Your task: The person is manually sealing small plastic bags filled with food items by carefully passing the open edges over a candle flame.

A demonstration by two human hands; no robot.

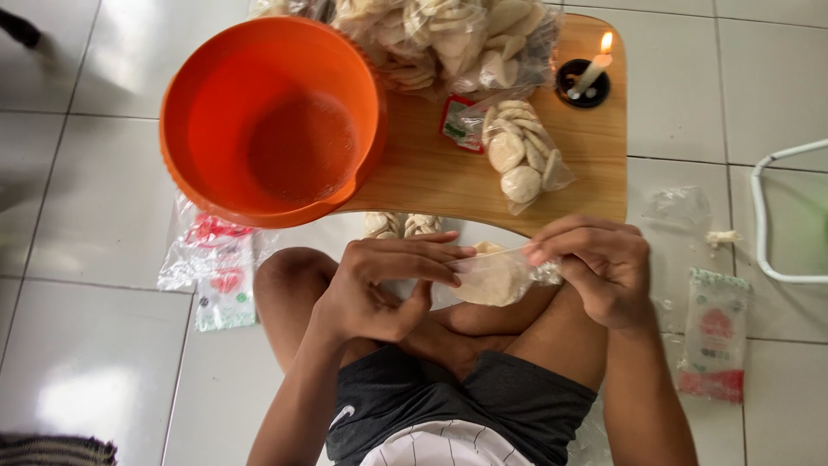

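- Holding a small clear bag (498, 276) of pale round crackers over the lap, just this side of the near edge of the low wooden table (595, 173).
- Pinching the bag's mouth from both ends: left hand (379, 289) with thumb and fingers pressed together on the left corner, right hand (599, 267) with fingertips closed on the right corner, film stretched taut between them.
- Looking filled but not yet sealed, judging by the open-looking top strip held flat.
- Lying finished, by the look of it, on the table: one packed bag (522, 155) with a red-and-green label, just right of centre.
- Waiting at the far edge: a big loose sack of crackers (448, 39), so plenty seemingly left to pack.
- Burning at the far right corner: a candle (593, 73) in a dark holder, apart from the packed bag.
- Crowding the left of the table: an orange bowl (272, 121), overhanging the near edge.
- Leaving bare wood only on the right half, between packed bag and right edge.
- Scattered on the tile floor: printed empty bags left (216, 267) and right (716, 336), a white tube frame (763, 216) far right.
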